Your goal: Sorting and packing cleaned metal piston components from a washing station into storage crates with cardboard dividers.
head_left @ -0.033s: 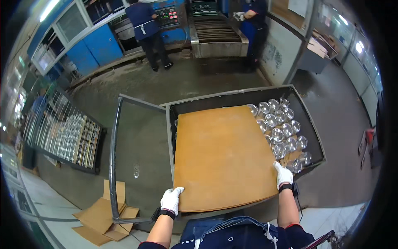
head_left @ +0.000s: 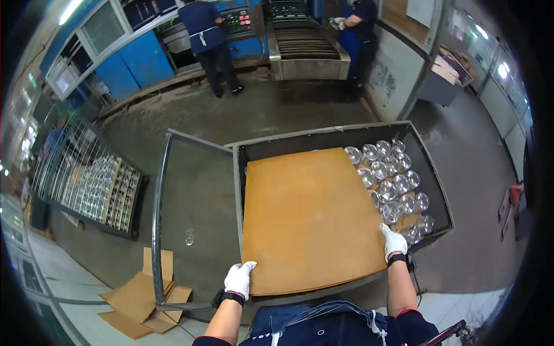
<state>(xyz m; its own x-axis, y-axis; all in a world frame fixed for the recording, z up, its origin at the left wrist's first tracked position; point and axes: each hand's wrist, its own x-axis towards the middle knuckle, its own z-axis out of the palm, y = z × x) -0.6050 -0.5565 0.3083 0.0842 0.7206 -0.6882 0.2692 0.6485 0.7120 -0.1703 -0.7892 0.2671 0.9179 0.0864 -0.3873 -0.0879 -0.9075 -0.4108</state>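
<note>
A wide tan cardboard sheet [head_left: 311, 222] lies over a dark metal-framed bin [head_left: 434, 167], covering most of its left and middle part. My white-gloved left hand [head_left: 238, 279] grips the sheet's near left corner, thumb on top. At the near right edge my gloved right hand [head_left: 393, 240] holds the sheet, thumb above and the other fingers hidden. Right of the sheet, several rows of clear round glass vessels [head_left: 388, 189] stand in the bin. What lies under the sheet is hidden.
Left of the bin juts an open metal frame [head_left: 161, 219], with flattened cardboard [head_left: 130, 300] near its foot. A wire cage cart [head_left: 95, 190] of glassware stands farther left. One person [head_left: 206, 34] is by a control panel, another [head_left: 356, 34] beside a roller conveyor [head_left: 306, 43].
</note>
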